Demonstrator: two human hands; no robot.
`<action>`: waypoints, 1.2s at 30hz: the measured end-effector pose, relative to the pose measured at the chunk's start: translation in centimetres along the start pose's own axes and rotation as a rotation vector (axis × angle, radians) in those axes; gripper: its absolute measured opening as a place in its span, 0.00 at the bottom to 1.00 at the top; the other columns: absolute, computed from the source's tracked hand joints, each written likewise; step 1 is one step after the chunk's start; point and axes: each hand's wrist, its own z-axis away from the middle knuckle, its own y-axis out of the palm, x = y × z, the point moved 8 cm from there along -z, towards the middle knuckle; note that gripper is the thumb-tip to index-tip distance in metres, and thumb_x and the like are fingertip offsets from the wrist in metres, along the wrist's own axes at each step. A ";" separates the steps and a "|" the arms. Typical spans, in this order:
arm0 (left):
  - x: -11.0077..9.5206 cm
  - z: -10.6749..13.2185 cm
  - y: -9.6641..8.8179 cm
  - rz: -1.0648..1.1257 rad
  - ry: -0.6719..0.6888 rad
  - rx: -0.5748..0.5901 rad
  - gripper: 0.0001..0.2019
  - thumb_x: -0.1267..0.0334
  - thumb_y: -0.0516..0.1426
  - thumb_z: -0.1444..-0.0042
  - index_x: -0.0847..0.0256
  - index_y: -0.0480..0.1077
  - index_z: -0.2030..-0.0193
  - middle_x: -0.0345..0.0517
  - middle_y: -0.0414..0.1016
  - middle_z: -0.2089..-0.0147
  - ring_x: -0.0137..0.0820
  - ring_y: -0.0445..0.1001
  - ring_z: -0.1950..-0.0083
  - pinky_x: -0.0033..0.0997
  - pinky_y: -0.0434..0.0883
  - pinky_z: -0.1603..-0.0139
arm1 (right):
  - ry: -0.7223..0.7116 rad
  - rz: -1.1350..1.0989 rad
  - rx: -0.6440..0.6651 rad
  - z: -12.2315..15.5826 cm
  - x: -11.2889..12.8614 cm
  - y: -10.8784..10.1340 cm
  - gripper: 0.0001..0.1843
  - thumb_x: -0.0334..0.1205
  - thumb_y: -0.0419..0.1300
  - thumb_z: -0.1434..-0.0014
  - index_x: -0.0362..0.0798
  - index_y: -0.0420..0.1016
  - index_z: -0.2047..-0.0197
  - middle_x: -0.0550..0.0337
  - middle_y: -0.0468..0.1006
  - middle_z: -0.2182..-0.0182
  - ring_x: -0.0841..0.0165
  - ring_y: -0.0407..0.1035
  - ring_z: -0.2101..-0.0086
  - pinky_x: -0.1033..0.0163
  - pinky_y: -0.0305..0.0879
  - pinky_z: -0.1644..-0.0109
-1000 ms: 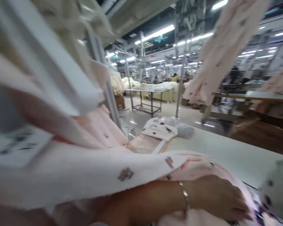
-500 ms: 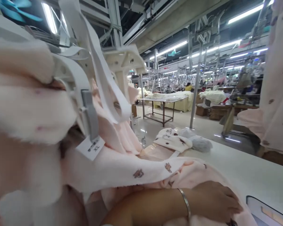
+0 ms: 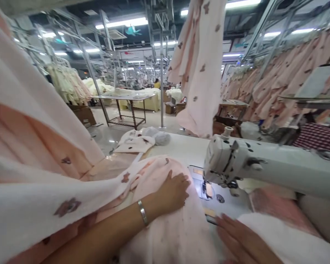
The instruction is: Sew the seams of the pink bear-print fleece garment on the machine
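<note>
A pale pink fleece garment with small brown printed figures (image 3: 165, 227) is spread over the table just left of the sewing machine (image 3: 222, 161). My left hand (image 3: 174, 192), a silver bangle at its wrist, is on this garment with its fingers curled onto the cloth near the right edge. Low at the right, my right hand (image 3: 239, 238) reaches out beside the machine bed, fingers stretched and holding nothing that I can see. The machine's lamp lights the presser foot (image 3: 207, 189) and needle plate. More of the pink fabric rises at the left.
Folded white printed pieces (image 3: 134, 141) and a grey bundle (image 3: 162, 138) lie at the back of the white table (image 3: 178, 145). A pink printed garment (image 3: 200, 73) hangs beyond. Rows of hanging garments (image 3: 286, 77) and a thread cone (image 3: 315, 80) stand at right.
The view has swung right, bringing the sewing machine and my right hand into sight. The hanger clip and size tag at the left have gone out of view. My left hand remains on the garment.
</note>
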 end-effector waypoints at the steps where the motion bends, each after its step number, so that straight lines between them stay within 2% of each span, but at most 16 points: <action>1: -0.1 0.2 0.0 0.003 -0.017 0.004 0.17 0.69 0.49 0.42 0.64 0.62 0.46 0.55 0.63 0.41 0.42 0.59 0.39 0.58 0.51 0.39 | -0.077 0.032 0.033 -0.4 0.8 0.5 0.18 0.45 0.55 0.40 0.50 0.68 0.48 0.57 0.72 0.49 0.65 0.67 0.51 0.60 0.67 0.50; 3: -0.2 0.5 0.1 0.009 -0.038 0.011 0.18 0.69 0.49 0.41 0.64 0.59 0.43 0.55 0.61 0.39 0.43 0.57 0.37 0.57 0.53 0.40 | -0.209 0.077 0.086 -1.1 2.1 1.6 0.17 0.44 0.56 0.41 0.48 0.71 0.50 0.57 0.73 0.50 0.64 0.68 0.51 0.62 0.67 0.50; 4: -0.3 0.6 0.1 0.014 -0.042 0.011 0.18 0.70 0.47 0.41 0.64 0.59 0.43 0.54 0.62 0.40 0.41 0.59 0.38 0.53 0.55 0.40 | -0.249 0.080 0.069 -1.4 2.5 1.6 0.15 0.44 0.55 0.41 0.47 0.72 0.53 0.56 0.75 0.52 0.64 0.69 0.52 0.61 0.67 0.50; 7: -0.5 0.6 0.5 0.031 -0.039 0.005 0.17 0.71 0.44 0.39 0.61 0.61 0.45 0.49 0.65 0.42 0.34 0.62 0.41 0.44 0.59 0.40 | -0.293 0.062 0.053 -1.9 2.9 1.1 0.14 0.45 0.51 0.38 0.48 0.74 0.58 0.59 0.78 0.57 0.65 0.73 0.57 0.59 0.70 0.52; 10: -0.8 -0.2 1.3 0.013 -0.011 -0.018 0.17 0.69 0.44 0.38 0.59 0.59 0.43 0.48 0.60 0.38 0.35 0.56 0.36 0.49 0.54 0.38 | -0.352 0.135 0.149 -2.1 2.9 0.9 0.12 0.38 0.49 0.37 0.51 0.74 0.60 0.65 0.79 0.59 0.67 0.74 0.61 0.61 0.72 0.58; 13: -0.3 -2.1 2.3 -0.013 0.025 -0.038 0.18 0.67 0.44 0.37 0.60 0.55 0.40 0.50 0.56 0.36 0.37 0.53 0.35 0.51 0.53 0.38 | -0.402 0.246 0.149 -2.3 2.2 0.8 0.14 0.42 0.48 0.36 0.51 0.75 0.63 0.65 0.80 0.62 0.67 0.75 0.65 0.60 0.71 0.64; 15: 0.6 -4.2 2.6 -0.010 0.047 -0.041 0.19 0.67 0.43 0.37 0.63 0.53 0.39 0.53 0.56 0.36 0.37 0.54 0.35 0.50 0.54 0.38 | -0.346 0.306 0.150 -2.6 0.5 1.4 0.16 0.47 0.49 0.36 0.50 0.75 0.62 0.63 0.79 0.60 0.66 0.74 0.63 0.58 0.68 0.62; 18: 2.3 -8.3 2.6 0.010 0.102 -0.037 0.18 0.68 0.44 0.38 0.64 0.54 0.41 0.54 0.61 0.39 0.36 0.60 0.38 0.46 0.55 0.39 | -0.185 0.336 0.162 -2.8 -3.1 2.7 0.16 0.46 0.48 0.36 0.49 0.74 0.57 0.61 0.77 0.55 0.64 0.73 0.61 0.55 0.64 0.58; 21: 3.5 -12.0 2.3 0.025 0.142 -0.027 0.16 0.70 0.47 0.40 0.63 0.59 0.46 0.51 0.64 0.42 0.34 0.62 0.41 0.43 0.56 0.39 | -0.020 0.352 0.152 -2.9 -6.2 3.4 0.20 0.46 0.44 0.35 0.47 0.74 0.56 0.54 0.79 0.61 0.61 0.73 0.66 0.52 0.64 0.61; 23: 3.7 -13.1 1.7 0.027 0.113 -0.039 0.15 0.73 0.48 0.43 0.65 0.61 0.49 0.53 0.65 0.43 0.36 0.61 0.41 0.45 0.56 0.40 | 0.062 0.312 0.152 -2.9 -7.1 3.6 0.19 0.46 0.45 0.35 0.46 0.74 0.57 0.50 0.79 0.64 0.58 0.72 0.66 0.51 0.65 0.63; 25: 3.3 -12.4 0.7 0.030 0.031 -0.069 0.13 0.77 0.47 0.46 0.67 0.63 0.54 0.55 0.67 0.49 0.39 0.63 0.45 0.46 0.59 0.44 | 0.068 0.193 0.147 -3.2 -6.7 3.6 0.13 0.40 0.50 0.37 0.46 0.73 0.57 0.50 0.78 0.63 0.59 0.72 0.64 0.52 0.66 0.60; 28: 1.1 -8.3 -1.0 0.064 -0.062 -0.091 0.09 0.75 0.49 0.50 0.64 0.64 0.61 0.51 0.68 0.59 0.39 0.66 0.55 0.41 0.66 0.55 | 0.007 -0.054 0.116 -3.7 -4.7 3.5 0.11 0.31 0.54 0.41 0.43 0.71 0.55 0.51 0.77 0.61 0.63 0.70 0.62 0.55 0.66 0.57; 30: -1.1 -5.0 -1.3 0.116 -0.022 -0.044 0.08 0.69 0.53 0.51 0.62 0.64 0.62 0.48 0.67 0.60 0.39 0.64 0.57 0.40 0.67 0.57 | 0.026 -0.175 0.114 -4.0 -3.9 3.6 0.11 0.29 0.54 0.42 0.43 0.71 0.56 0.52 0.76 0.63 0.65 0.69 0.63 0.58 0.66 0.60; 32: -2.8 -2.4 -0.9 0.119 0.046 0.021 0.09 0.65 0.55 0.53 0.62 0.64 0.62 0.49 0.66 0.59 0.39 0.63 0.57 0.42 0.66 0.56 | 0.080 -0.243 0.149 -4.0 -3.7 4.2 0.10 0.29 0.53 0.41 0.44 0.71 0.57 0.54 0.74 0.65 0.65 0.67 0.64 0.57 0.65 0.61; 34: -3.6 -1.1 -0.2 0.075 0.107 0.042 0.05 0.68 0.54 0.51 0.62 0.64 0.66 0.49 0.66 0.61 0.39 0.62 0.58 0.43 0.64 0.54 | 0.118 -0.276 0.189 -3.9 -3.8 4.8 0.10 0.30 0.52 0.41 0.45 0.71 0.57 0.55 0.72 0.67 0.66 0.66 0.65 0.57 0.64 0.60; 36: -3.6 -0.9 0.0 0.077 0.143 -0.007 0.02 0.71 0.51 0.49 0.63 0.63 0.70 0.48 0.66 0.64 0.36 0.62 0.60 0.40 0.64 0.56 | 0.131 -0.300 0.212 -3.7 -3.9 5.1 0.10 0.30 0.52 0.41 0.46 0.70 0.57 0.56 0.71 0.66 0.67 0.65 0.65 0.58 0.62 0.61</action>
